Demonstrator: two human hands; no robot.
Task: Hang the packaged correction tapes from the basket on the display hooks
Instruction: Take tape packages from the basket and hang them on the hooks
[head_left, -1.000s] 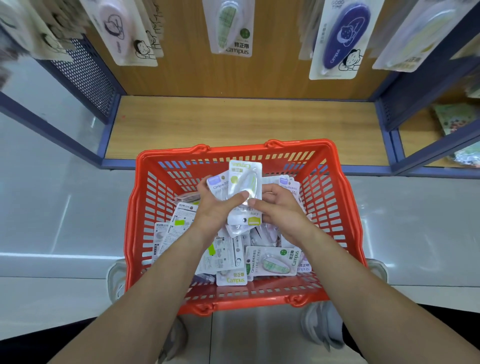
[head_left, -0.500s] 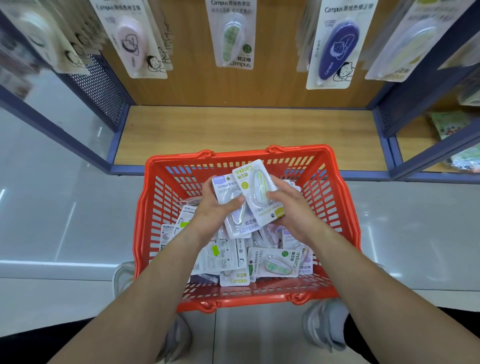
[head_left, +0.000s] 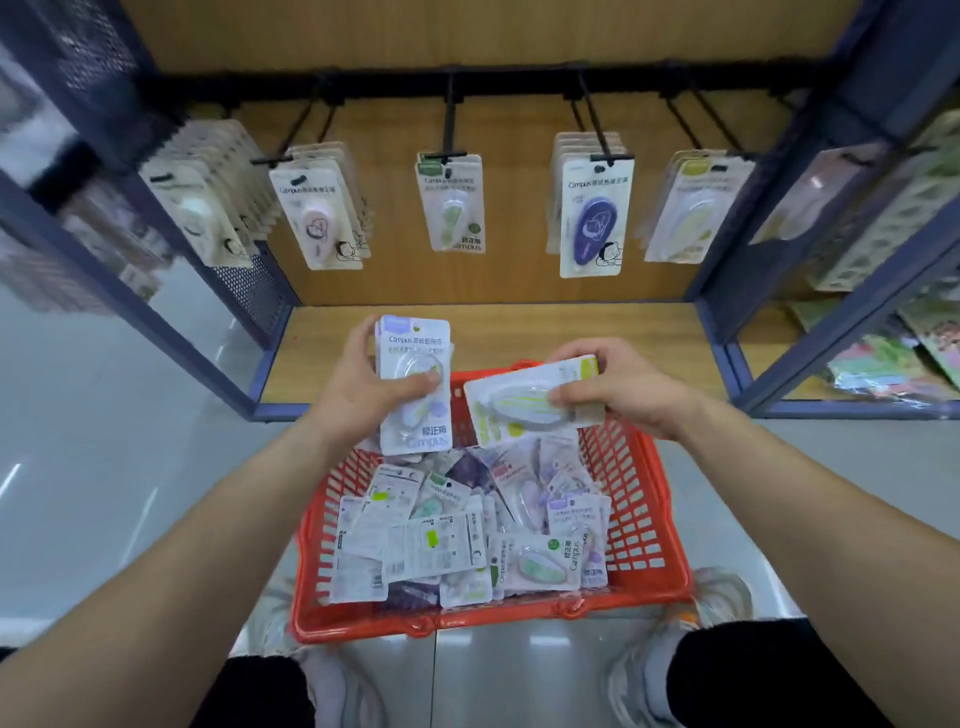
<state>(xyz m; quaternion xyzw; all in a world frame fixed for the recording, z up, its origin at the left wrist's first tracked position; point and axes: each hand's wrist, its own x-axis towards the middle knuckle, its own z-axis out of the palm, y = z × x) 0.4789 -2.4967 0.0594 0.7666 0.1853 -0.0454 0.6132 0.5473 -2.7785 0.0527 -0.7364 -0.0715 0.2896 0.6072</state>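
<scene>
A red plastic basket on the floor holds several packaged correction tapes. Above its far rim my left hand grips a small upright stack of purple-topped packs, thumb across the front. My right hand holds one yellow-green pack lying sideways. Black display hooks jut from a rail on the wooden back panel, each carrying hung packs: pink, green, navy, yellow.
A wooden shelf floor lies behind the basket, framed by blue metal posts and mesh side panels. Other stationery lies in the bay at the right. My shoes and knees flank the basket's near side.
Both hands rose out of the basket and drew apart, the left keeping the stack and the right taking the yellow-green pack. My view tilted up, bringing the hooks and rail into sight.
</scene>
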